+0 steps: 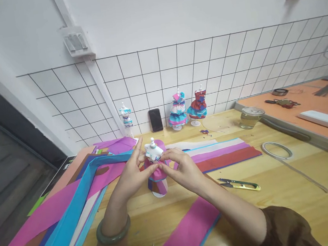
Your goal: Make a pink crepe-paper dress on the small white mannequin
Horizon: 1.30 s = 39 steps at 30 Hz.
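A small white dress form point(154, 152) stands upright on the wooden table, wearing a pink gathered skirt point(158, 174) over brown and purple pieces. My left hand point(134, 172) is at its left side, thumb pressing the skirt's waist and index finger pointing up. From the right, my right hand point(183, 168) pinches the pink material at the waist with thumb and fingertips. Both thumbs nearly meet at the front of the waist. A pink strip with a blue edge point(192, 232) lies near the table's front.
Coloured strips point(72, 207) cover the left side; more point(225, 153) lie behind my right hand. Yellow-handled snips point(241, 185), a tape roll point(277, 151) and a lidded cup point(251, 118) are at right. Dressed forms point(177, 111) and a phone point(155, 120) stand by the wall.
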Tool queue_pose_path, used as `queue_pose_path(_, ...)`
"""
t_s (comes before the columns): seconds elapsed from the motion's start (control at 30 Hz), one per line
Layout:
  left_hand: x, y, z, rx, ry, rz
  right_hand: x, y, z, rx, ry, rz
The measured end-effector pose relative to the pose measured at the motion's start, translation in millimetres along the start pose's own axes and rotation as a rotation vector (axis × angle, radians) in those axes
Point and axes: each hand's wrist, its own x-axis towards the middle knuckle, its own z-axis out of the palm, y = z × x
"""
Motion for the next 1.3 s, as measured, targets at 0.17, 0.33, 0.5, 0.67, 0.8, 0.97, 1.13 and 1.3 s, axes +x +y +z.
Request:
queue_pose_path(0.17,2.8,-3.6,-1.4,0.038,-0.015,0.037,-0.2,0.8,0.9,0.000,-0.002,0.000)
queue_pose_path(0.33,0.4,-1.4,-3.1,0.371,0.034,0.061,1.4,1.9,1.3,0.000,-0.020,0.014)
queue_pose_path(0.5,0.4,-0.9,-4.4,0.512,0.049,0.126,1.0,3.0,2.1,0.015,-0.026,0.027)
queue_pose_path(0.67,2.3,-2.3,-7.5,0.418,0.179,0.110,-0.2,2.3,2.1,0.023,-0.029,0.022)
queue_pose_path(0.8,4.0,-3.5,-8.6,0.348,0.200,0.173,0.7,0.6,1.2,0.023,-0.042,0.021)
queue_pose_path(0.97,3.6,-2.5,-9.6,0.270,0.147,0.172,1.0,-0.5,1.0,0.018,-0.052,0.040)
queue_pose_path(1.13,2.3,-2.4,-7.8,0.271,0.135,0.198,-0.1,0.1,2.0,0.022,-0.056,0.052)
queue_pose_path(1.3,1.6,-2.1,-4.1,0.223,0.163,0.185,-0.3,-4.8,-1.0,0.008,-0.078,0.051)
